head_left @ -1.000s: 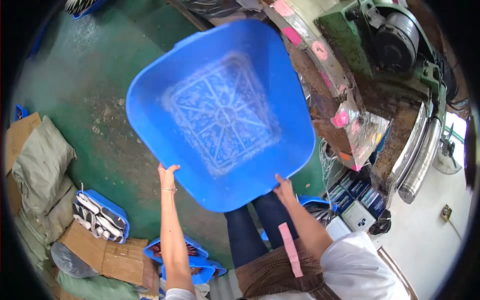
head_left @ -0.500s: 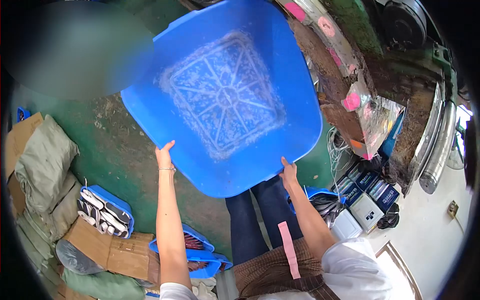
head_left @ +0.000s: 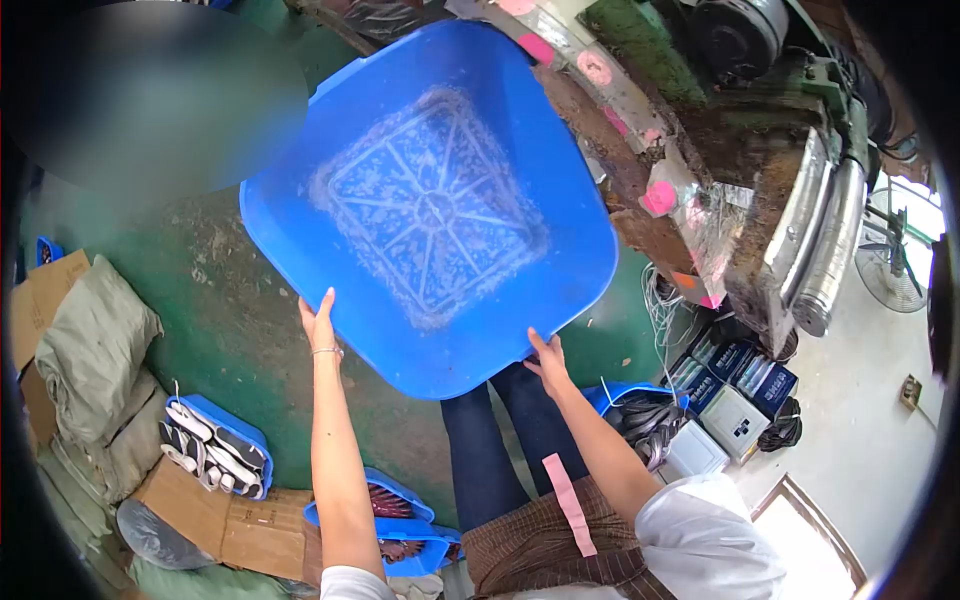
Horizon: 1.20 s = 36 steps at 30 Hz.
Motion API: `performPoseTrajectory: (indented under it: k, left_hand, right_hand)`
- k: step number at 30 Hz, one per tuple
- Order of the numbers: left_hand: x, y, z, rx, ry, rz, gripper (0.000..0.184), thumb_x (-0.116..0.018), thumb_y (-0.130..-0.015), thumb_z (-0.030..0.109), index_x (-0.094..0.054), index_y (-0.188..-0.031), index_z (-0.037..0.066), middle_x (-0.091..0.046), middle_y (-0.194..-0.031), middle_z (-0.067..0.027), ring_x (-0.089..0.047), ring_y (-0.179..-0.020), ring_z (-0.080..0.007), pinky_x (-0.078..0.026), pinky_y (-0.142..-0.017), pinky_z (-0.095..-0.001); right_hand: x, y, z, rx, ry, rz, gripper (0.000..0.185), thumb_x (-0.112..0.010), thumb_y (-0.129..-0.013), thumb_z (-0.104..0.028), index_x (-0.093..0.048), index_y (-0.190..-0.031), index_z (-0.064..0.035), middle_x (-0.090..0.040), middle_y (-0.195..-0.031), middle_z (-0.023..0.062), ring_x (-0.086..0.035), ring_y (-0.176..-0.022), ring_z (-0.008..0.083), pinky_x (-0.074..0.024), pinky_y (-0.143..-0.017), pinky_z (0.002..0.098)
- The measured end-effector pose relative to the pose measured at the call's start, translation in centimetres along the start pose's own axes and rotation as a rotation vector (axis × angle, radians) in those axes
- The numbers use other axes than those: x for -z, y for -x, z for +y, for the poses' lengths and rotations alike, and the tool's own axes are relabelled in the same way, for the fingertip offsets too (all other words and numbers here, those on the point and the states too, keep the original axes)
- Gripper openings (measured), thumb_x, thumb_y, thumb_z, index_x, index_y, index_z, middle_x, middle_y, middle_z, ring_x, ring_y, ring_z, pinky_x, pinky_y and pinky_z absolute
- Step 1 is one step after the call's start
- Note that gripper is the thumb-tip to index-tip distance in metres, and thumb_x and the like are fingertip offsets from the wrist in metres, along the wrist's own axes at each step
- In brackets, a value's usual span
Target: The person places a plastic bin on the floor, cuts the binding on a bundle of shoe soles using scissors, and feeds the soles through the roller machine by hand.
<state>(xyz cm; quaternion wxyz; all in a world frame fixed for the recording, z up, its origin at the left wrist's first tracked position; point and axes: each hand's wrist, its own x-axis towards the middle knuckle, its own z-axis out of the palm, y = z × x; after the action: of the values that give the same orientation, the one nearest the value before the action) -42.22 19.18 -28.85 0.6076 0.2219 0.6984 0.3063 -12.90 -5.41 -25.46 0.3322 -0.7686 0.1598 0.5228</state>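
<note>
A scuffed green floor (head_left: pixel 250 345) — brown with wear in places — bears a blue bin (head_left: pixel 266 468) of black-and-white pieces (head_left: pixel 212 452) and two blue tubs (head_left: pixel 428 560) of reddish pieces (head_left: pixel 388 502).

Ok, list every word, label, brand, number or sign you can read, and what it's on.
Readable text: none.
Dark blue boxes: pale print, too small to read.
White box: small dark mark, too small to make out.
Cardboard box: faint marks, too blurred to read.
Blue tub: no lettering seen.
</note>
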Motion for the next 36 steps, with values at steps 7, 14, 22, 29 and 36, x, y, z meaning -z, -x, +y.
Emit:
performPoseTrajectory:
  k: [7, 14, 22, 29, 36]
  left_hand:
    - [4.0, 7.8, 0.2, -0.317, -0.245, 0.274, 0.073, -0.057, -0.088, 0.03, -0.014, -0.142, 0.004, -0.018, -0.145, -0.0216, -0.028, -0.131, -0.0314, -0.025, -0.106, -0.0395]
    - [10.1, 20.8, -6.6, -0.092, -0.841, 0.61, 0.076, -0.063, -0.081, 0.016, -0.017, -0.139, -0.004, -0.025, -0.14, -0.0264, -0.026, -0.129, -0.0392, -0.023, -0.107, -0.0417]
    - [0.6, 39.6, -13.5, 0.506, -0.309, 0.343, 0.066, -0.061, -0.079, 0.016, -0.029, -0.136, 0.018, -0.053, -0.109, -0.01, -0.054, -0.089, -0.0242, -0.046, -0.066, -0.0442]
    - [-11.5, 54.3, -25.1, 0.625, 0.135, -0.025, 0.012, -0.054, -0.086, 0.027, -0.055, -0.09, 0.016, -0.052, -0.069, 0.0, -0.052, -0.06, -0.0128, -0.04, -0.043, -0.0292]
    - [-16.7, 58.3, -21.9, 0.573, -0.174, 0.143, 0.02, -0.055, -0.086, 0.029, -0.056, -0.102, 0.016, -0.056, -0.078, 0.0014, -0.056, -0.067, -0.0135, -0.042, -0.048, -0.0276]
  right_hand:
    - [9.4, 6.0, -1.6, 0.104, 0.405, -0.083, 0.039, -0.064, -0.081, -0.027, -0.056, -0.114, -0.008, -0.062, -0.099, 0.0075, -0.059, -0.089, 0.0176, -0.0478, -0.075, 0.0303]
    - [22.3, 7.5, -18.7, 0.754, 0.023, 0.269, 0.025, -0.049, -0.083, -0.003, -0.064, -0.103, -0.0012, -0.065, -0.08, 0.0046, -0.058, -0.068, 0.0094, -0.047, -0.062, 0.022]
    - [18.5, -1.9, -33.4, 0.966, -0.059, 0.084, 0.042, -0.043, -0.073, 0.005, -0.053, -0.113, -0.0023, -0.061, -0.101, 0.0128, -0.06, -0.078, 0.0188, -0.0489, -0.069, 0.032]
    - [16.7, -6.4, -33.5, 1.065, 0.148, 0.016, 0.031, -0.053, -0.079, -0.006, -0.052, -0.109, -0.0011, -0.06, -0.092, 0.0078, -0.055, -0.078, 0.0205, -0.0455, -0.069, 0.0325]
    - [15.8, -5.7, -33.4, 0.651, -0.225, -0.284, 0.035, -0.049, -0.079, 0.006, -0.051, -0.111, -0.0075, -0.056, -0.087, 0.0018, -0.053, -0.073, 0.0108, -0.0481, -0.064, 0.0263]
